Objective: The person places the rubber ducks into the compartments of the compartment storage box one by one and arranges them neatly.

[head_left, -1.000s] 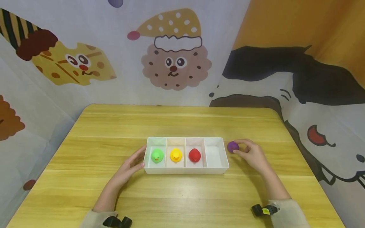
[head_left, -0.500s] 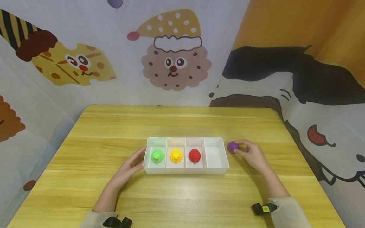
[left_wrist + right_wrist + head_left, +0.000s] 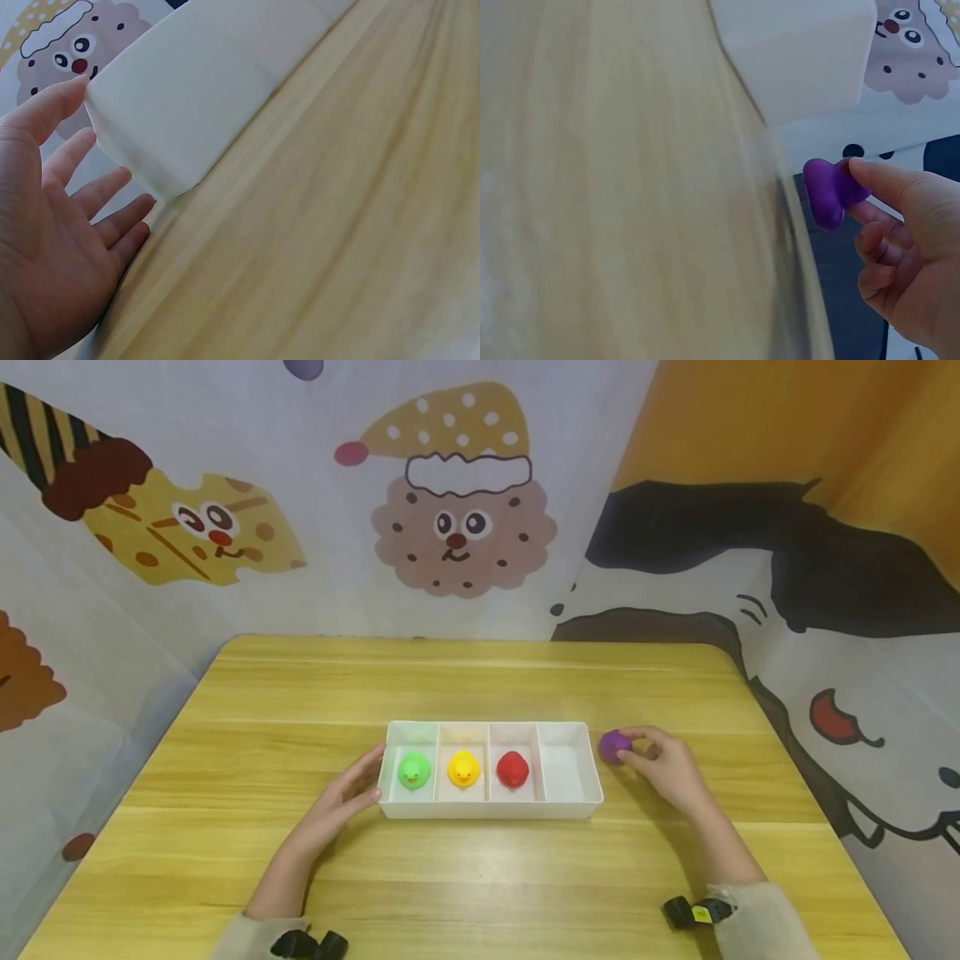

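Observation:
A white tray with a row of compartments lies on the table. Its left three compartments hold a green rubber duck, a yellow rubber duck and a red rubber duck. At the tray's left end is my left hand, fingers spread; in the left wrist view the forefinger of that hand touches the tray's corner. Just right of the tray, my right hand pinches a purple rubber duck between thumb and finger. The right wrist view shows the purple duck side-on, at the fingertips.
Bare wooden table top surrounds the tray. Behind it hangs a cloth backdrop with cartoon prints, close to the table's far edge. The tray's rightmost compartment has no duck in it.
The purple duck and my right fingertips have shifted very slightly to the right. My left hand and the tray stay in place.

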